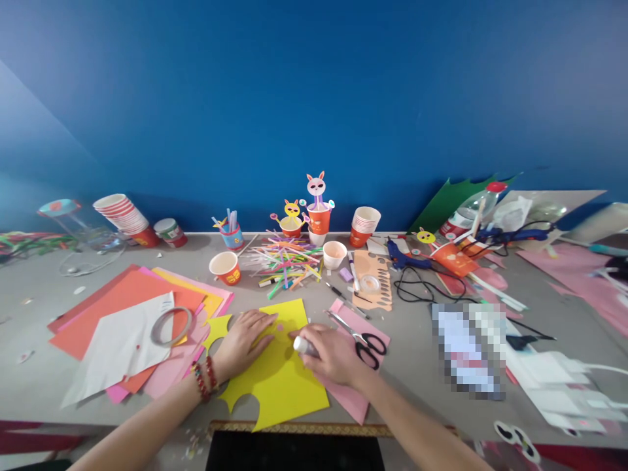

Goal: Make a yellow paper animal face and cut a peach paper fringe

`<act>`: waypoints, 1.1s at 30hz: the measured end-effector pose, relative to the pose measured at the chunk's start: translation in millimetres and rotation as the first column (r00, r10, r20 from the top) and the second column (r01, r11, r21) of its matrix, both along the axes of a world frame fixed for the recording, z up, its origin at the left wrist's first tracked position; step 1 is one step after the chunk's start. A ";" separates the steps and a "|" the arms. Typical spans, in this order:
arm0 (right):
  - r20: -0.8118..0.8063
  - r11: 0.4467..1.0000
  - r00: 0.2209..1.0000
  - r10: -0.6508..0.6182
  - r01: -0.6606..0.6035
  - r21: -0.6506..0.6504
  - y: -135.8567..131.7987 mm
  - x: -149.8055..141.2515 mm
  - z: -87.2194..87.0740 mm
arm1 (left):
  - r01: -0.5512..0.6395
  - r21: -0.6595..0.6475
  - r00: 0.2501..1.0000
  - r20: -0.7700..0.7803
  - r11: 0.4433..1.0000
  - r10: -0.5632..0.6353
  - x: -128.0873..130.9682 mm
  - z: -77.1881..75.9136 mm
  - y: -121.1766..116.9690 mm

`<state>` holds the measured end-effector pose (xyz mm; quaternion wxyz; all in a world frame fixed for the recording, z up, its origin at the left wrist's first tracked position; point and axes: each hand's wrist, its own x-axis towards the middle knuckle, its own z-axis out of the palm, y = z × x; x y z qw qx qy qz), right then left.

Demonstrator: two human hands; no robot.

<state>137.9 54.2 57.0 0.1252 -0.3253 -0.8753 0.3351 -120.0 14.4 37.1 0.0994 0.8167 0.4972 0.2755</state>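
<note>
Yellow paper (289,386) with rounded bites cut from its left and lower edges lies in front of me. My left hand (245,343) rests on its upper left, open, fingers stretched towards a small pale pink piece (280,327). In my right hand (331,353) is a white glue stick (305,347), fingers wrapped round it above the paper's right part; the palm hides much of it. Beyond that hand, scissors (360,340) with black handles rest on pink paper (356,402), blades partly apart.
Stacked coloured sheets (122,294) with a tape roll (171,326) lie left. Behind are scattered straws (284,261), paper cups (226,268) and rabbit-faced cup figures (318,216). At right are a glue gun (405,254), black cable (417,291), a bottle (471,209) and a white power strip (549,386).
</note>
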 end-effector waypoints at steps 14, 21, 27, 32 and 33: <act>-0.018 0.929 0.930 -0.367 0.366 -0.050 -7.2 68.2 26.3 | 0.304 -0.335 0.712 0.702 0.892 0.021 51.7 31.0 -24.7; 0.116 0.961 0.955 -0.273 0.276 -0.015 -45.6 85.2 16.1 | 0.643 -0.395 0.197 0.913 0.656 0.357 85.3 37.4 -32.5; 0.194 0.963 0.944 -0.268 0.268 0.025 -53.4 78.4 8.8 | 0.759 -0.300 -0.085 0.834 0.577 0.545 98.0 43.3 -36.3; 0.203 0.965 0.945 -0.257 0.260 0.010 -53.8 75.3 6.7 | 0.775 -0.219 -0.186 0.817 0.593 0.545 100.1 48.0 -36.7; 0.200 0.964 0.944 -0.262 0.267 0.003 -53.5 75.2 5.5 | 0.768 -0.221 -0.188 0.820 0.601 0.541 100.2 47.7 -36.4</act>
